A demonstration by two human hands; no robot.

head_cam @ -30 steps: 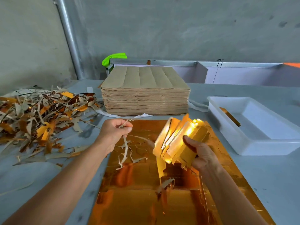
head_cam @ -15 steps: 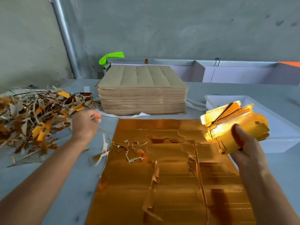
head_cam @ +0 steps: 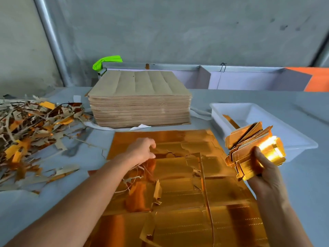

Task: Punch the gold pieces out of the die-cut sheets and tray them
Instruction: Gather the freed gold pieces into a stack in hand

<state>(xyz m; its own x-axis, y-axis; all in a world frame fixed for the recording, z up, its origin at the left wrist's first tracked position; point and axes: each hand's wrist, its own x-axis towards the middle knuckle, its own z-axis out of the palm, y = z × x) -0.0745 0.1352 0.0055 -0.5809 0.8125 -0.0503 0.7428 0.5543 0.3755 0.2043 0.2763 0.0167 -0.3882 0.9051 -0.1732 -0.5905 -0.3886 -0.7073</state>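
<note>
The head view looked down on a grey table (head_cam: pixel 249 100) where a gold die-cut sheet (head_cam: pixel 187 202) lay flat in front of the person, its foil face up and partly torn open. The right hand (head_cam: pixel 263 168) gripped a fanned bundle of punched gold pieces (head_cam: pixel 249 148), fingers curled round its lower end, held above the table just beside the near corner of the white tray (head_cam: pixel 267 122). 1 gold strip (head_cam: pixel 230 121) already lay inside the tray along its left wall. The left hand (head_cam: pixel 142 150) rested on the sheet's far part with its fingers curled down onto the foil at a torn edge; whether it pinched anything could not be told. Thin paper scraps (head_cam: pixel 140 175) lay under that wrist. A tall stack of brown sheets (head_cam: pixel 140 102) stood behind the gold sheet. A heap of brown and gold offcuts (head_cam: pixel 35 125) covered the table's left side. A bright green object (head_cam: pixel 106 61) sat behind the stack. No brand, label or writing was legible anywhere.
</note>
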